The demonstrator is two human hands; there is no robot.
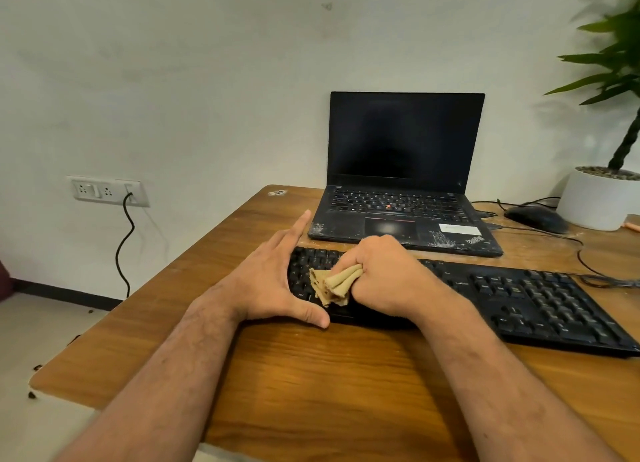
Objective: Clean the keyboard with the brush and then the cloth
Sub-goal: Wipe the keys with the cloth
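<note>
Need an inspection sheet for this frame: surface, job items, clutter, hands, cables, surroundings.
Surface: wooden table, worn and scuffed near the back edge.
Job's things: black keyboard flat on the table; tan cloth bunched on its left keys; brush not seen.
Clutter: open laptop, screen dark; black mouse; white plant pot.
Hands: right hand grips the cloth; left hand open, steadying the keyboard's left end.
Cables: thin black cables at right of the table; black cord hanging from the wall socket.
Surroundings: white wall, dark debris on the floor.
</note>
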